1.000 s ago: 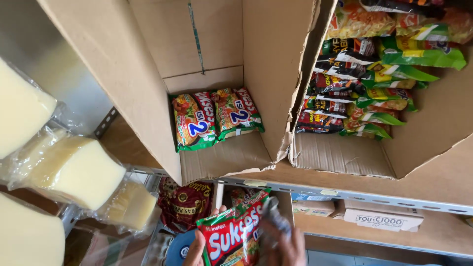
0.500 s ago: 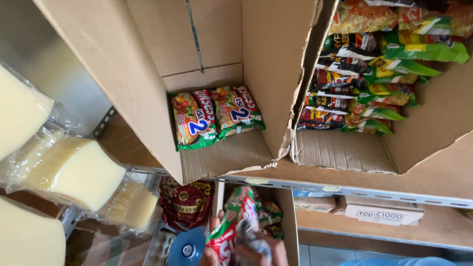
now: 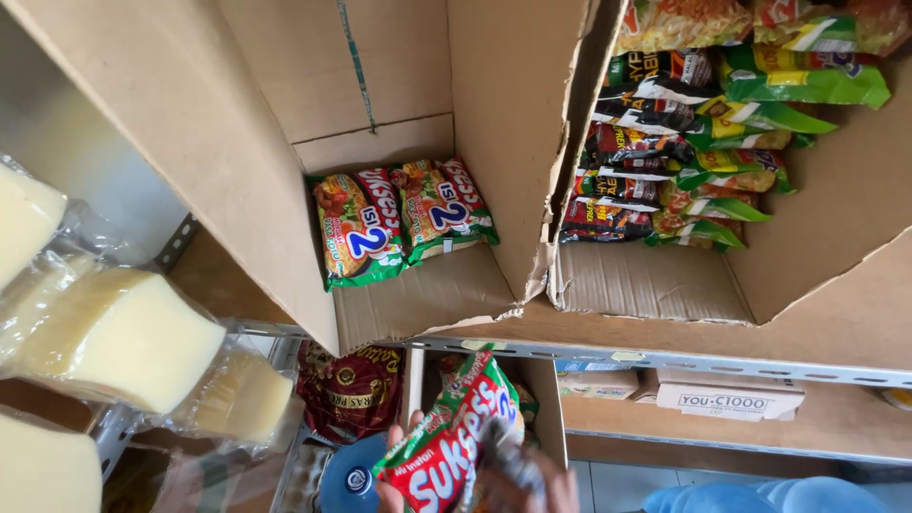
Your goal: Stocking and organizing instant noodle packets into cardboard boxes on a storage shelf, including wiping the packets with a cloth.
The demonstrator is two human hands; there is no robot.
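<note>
Two open cardboard boxes (image 3: 285,161) are seen on a metal shelf (image 3: 665,361); two noodle packets (image 3: 404,223) lie in the left box, many more in the right. Yellow sponges (image 3: 114,337) are wrapped at left. Below, another noodle packet (image 3: 446,446) is grasped by both hands (image 3: 532,480), fingers curled around it at the bottom edge.

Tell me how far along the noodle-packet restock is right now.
Done: two green-and-red noodle packets already lie in the left cardboard box; the right box holds a fuller stack. In hand: at the bottom edge, the hands, mostly out of view, grip another packet below the shelf rail. Left: that packet is not yet in the box, which has much bare floor.
</note>
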